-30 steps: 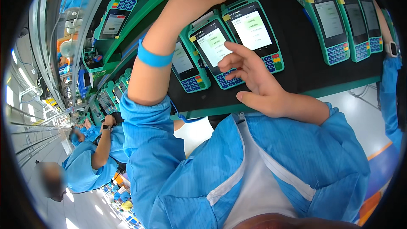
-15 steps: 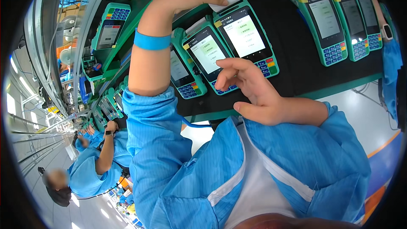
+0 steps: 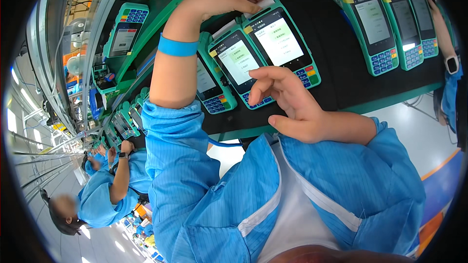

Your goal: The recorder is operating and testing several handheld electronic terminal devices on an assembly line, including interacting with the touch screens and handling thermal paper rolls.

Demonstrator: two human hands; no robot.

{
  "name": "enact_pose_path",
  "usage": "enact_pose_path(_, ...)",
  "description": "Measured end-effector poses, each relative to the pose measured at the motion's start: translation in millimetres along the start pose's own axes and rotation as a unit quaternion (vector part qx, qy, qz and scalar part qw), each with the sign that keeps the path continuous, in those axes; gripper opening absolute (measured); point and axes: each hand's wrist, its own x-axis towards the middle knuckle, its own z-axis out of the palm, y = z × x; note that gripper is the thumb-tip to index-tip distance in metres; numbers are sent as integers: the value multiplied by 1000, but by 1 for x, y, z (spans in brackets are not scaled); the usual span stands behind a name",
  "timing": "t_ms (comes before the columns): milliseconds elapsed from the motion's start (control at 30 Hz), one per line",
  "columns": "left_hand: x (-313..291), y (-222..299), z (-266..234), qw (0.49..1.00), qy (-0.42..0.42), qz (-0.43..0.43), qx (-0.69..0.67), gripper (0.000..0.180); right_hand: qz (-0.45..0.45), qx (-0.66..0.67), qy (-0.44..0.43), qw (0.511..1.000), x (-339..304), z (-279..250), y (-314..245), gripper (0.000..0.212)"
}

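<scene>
My left hand (image 3: 226, 0) reaches to the top end of a green payment terminal (image 3: 282, 44) with a lit screen. Its thumb and fingers pinch a flat white card (image 3: 265, 4), mostly hidden at that end. Over the keypad of the neighbouring terminal (image 3: 238, 61) hovers my right hand (image 3: 295, 104), fingers loosely curled and apart, holding nothing. A third terminal (image 3: 209, 80) lies left of these, partly covered by my left forearm. All three screens are lit.
Three more terminals (image 3: 374, 29) lie to the right on the black work surface (image 3: 336, 83). Another terminal (image 3: 124, 31) rests on the left. A co-worker's watch-wearing arm (image 3: 446, 51) reaches in at far right; another person (image 3: 105, 187) works at left.
My left hand has shifted slightly down, and less of the white card shows above the terminal. My right hand has stayed in place. The co-worker's arm at right has come further into view.
</scene>
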Motion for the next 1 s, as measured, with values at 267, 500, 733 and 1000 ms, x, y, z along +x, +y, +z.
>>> enact_pose_path(267, -28, 1, 4, 998, 60, 10, -14, 33, 2, 4, 7, 1000, 1, 2, -1, 67)
enact_pose_path(500, -130, 17, 41, 922, 384, -4, 57, 28, 8, -3, 3, 1000, 1, -1, -1, 62)
enact_pose_path(733, -248, -44, 119, 858, 298, -411, 79, 30, 17, 1, -9, 1000, 2, 3, 1, 55)
enact_pose_path(1000, -272, -31, 189, 797, 369, -454, 150, 37, 38, -42, -36, 998, 3, 9, 0, 48)
